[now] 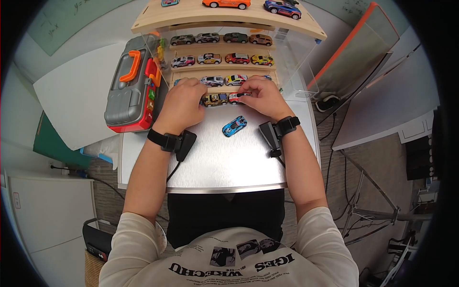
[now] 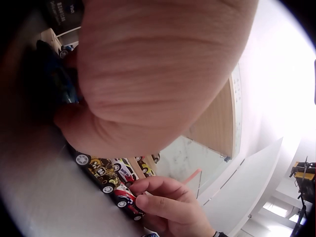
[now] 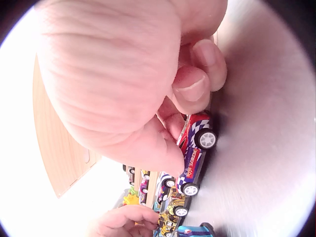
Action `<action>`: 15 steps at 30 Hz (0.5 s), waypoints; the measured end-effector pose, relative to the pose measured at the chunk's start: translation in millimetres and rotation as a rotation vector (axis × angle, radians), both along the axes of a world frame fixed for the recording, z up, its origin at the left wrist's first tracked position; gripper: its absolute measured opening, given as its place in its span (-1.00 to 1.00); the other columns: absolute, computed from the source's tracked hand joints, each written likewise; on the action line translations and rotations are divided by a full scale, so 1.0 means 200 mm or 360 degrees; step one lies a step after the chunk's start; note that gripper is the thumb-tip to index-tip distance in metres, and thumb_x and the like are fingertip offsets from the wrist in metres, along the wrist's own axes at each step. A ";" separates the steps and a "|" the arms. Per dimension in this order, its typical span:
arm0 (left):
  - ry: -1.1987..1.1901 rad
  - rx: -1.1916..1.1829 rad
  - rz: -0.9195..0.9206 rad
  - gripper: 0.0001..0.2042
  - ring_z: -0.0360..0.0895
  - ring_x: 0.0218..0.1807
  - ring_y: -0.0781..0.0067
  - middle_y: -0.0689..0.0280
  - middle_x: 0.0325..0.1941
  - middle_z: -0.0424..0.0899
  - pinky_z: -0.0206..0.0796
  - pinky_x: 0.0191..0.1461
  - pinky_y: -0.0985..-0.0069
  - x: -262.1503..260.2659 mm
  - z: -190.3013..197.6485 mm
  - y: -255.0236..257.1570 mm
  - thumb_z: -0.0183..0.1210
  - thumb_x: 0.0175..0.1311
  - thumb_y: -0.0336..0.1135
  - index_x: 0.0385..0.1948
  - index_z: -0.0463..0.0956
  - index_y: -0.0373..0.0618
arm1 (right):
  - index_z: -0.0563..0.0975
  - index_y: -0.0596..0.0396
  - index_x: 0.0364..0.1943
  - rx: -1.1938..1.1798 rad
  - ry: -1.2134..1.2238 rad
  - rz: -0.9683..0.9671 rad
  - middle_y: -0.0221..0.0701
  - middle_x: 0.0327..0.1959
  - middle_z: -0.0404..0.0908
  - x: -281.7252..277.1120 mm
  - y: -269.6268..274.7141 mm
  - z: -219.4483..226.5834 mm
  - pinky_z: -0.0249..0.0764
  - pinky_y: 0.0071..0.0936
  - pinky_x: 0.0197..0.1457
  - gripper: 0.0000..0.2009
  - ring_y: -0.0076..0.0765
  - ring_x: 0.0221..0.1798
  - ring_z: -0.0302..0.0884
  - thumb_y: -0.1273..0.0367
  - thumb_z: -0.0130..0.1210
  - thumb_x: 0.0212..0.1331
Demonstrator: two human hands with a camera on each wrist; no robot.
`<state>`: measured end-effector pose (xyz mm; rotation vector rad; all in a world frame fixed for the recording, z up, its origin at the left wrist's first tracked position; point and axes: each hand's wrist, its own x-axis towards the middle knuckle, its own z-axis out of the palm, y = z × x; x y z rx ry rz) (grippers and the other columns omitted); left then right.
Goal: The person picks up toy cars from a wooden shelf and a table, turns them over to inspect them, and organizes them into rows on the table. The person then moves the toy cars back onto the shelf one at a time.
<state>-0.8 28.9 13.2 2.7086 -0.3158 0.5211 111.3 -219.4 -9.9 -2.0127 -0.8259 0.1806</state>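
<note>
My right hand (image 1: pixel 263 97) pinches a red, white and blue toy car (image 3: pixel 192 160) at the right of the front row, its wheels close to the metal tabletop. My left hand (image 1: pixel 184 105) is at the left end of that row, thumb and fingers around a dark blue toy car (image 2: pixel 61 81), which is mostly in shadow and hidden from the head view. Between the hands stands a black and yellow toy car (image 1: pixel 215 99). A light blue toy car (image 1: pixel 234 126) lies at an angle on the table, nearer the body.
A wooden tiered rack (image 1: pixel 222 49) with clear sides carries rows of toy cars. On its top board (image 1: pixel 186 15) stand an orange car (image 1: pixel 226 4) and a blue car (image 1: pixel 282 9). A grey toolbox (image 1: pixel 126 88) with an orange handle stands at the left.
</note>
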 end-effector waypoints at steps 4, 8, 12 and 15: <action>-0.0010 0.0009 0.0005 -0.75 0.60 0.04 -0.08 0.10 -0.14 0.68 0.50 0.12 0.13 0.00 -0.01 0.00 0.22 -0.08 -0.58 -0.27 0.66 -0.23 | 0.73 0.15 -0.25 0.0036 0.0008 -0.0003 -0.39 -0.25 0.64 0.01 0.00 -0.03 0.53 -0.50 -0.17 -0.83 -0.46 -0.29 0.57 0.43 0.43 0.08; -0.0019 0.0021 -0.0006 -0.76 0.61 0.03 -0.08 0.09 -0.15 0.68 0.50 0.12 0.13 0.01 0.00 0.00 0.22 -0.06 -0.55 -0.27 0.66 -0.22 | 0.73 0.15 -0.26 0.0135 0.0015 -0.0001 -0.40 -0.26 0.63 0.02 0.01 -0.06 0.53 -0.50 -0.17 -0.85 -0.47 -0.29 0.57 0.44 0.42 0.09; -0.0093 -0.0084 -0.0022 -0.77 0.61 0.01 -0.09 0.08 -0.17 0.67 0.49 0.12 0.14 0.01 -0.01 0.00 0.23 -0.04 -0.50 -0.28 0.66 -0.23 | 0.73 0.16 -0.26 0.0174 0.0050 0.0002 -0.40 -0.27 0.63 0.03 0.01 -0.08 0.53 -0.50 -0.17 -0.85 -0.47 -0.29 0.57 0.44 0.41 0.09; -0.0074 -0.0117 -0.0008 -0.80 0.61 -0.01 -0.09 0.07 -0.20 0.67 0.49 0.09 0.15 0.01 -0.01 0.00 0.24 -0.02 -0.47 -0.31 0.64 -0.24 | 0.73 0.16 -0.26 0.0151 0.0055 -0.0010 -0.40 -0.27 0.63 0.03 0.01 -0.08 0.53 -0.50 -0.17 -0.85 -0.47 -0.28 0.58 0.44 0.41 0.10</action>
